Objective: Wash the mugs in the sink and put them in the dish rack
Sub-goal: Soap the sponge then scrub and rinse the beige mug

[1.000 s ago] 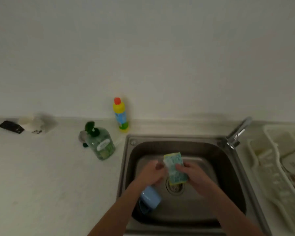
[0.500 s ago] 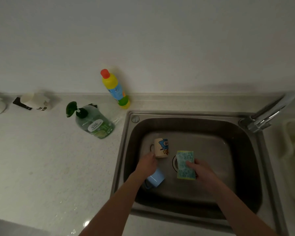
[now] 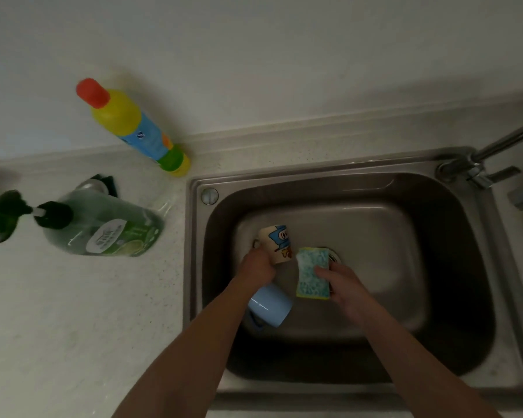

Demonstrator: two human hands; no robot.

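While right hand [image 3: 343,285] fingers pinch sponge [image 3: 312,273], left hand [image 3: 257,263] fingers curl round cartoon mug [image 3: 277,244]; blue mug [image 3: 271,306] beneath wrist.

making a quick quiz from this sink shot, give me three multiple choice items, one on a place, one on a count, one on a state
1. Where is the sponge?
A. in the right hand, over the sink
B. on the counter by the soap bottle
C. inside the blue mug

2. How many mugs are in the sink?
A. one
B. two
C. four

3. What is the left hand doing?
A. pressing the soap pump
B. turning the tap
C. gripping the cartoon mug

Answers:
1 A: the right hand pinches the sponge above the drain.
2 B: only the cartoon mug and the blue mug show in the basin.
3 C: its fingers curl at the cartoon mug's handle side, far from the green soap bottle and the tap.
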